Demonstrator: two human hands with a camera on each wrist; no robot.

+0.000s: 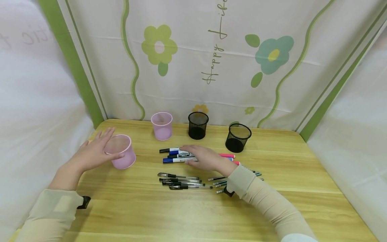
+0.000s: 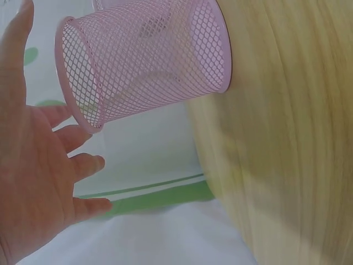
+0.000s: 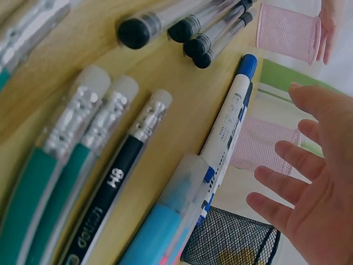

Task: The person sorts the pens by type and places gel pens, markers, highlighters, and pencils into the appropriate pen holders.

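Note:
My left hand is at the near pink mesh pen cup, fingers spread around its upper part and thumb across the near side. In the left wrist view those fingers are loosely extended beside the rim, and the cup stands on the table. Over a row of markers hovers my right hand, its fingers relaxed and apart in the right wrist view. White markers with blue caps lie below it there. The hand and forearm hide part of the markers and pencils.
Another pink mesh cup and two black mesh cups, one central and one farther right, stand toward the back. Several black-capped gel pens lie in front of the markers. Pencils with white erasers lie beneath my right forearm.

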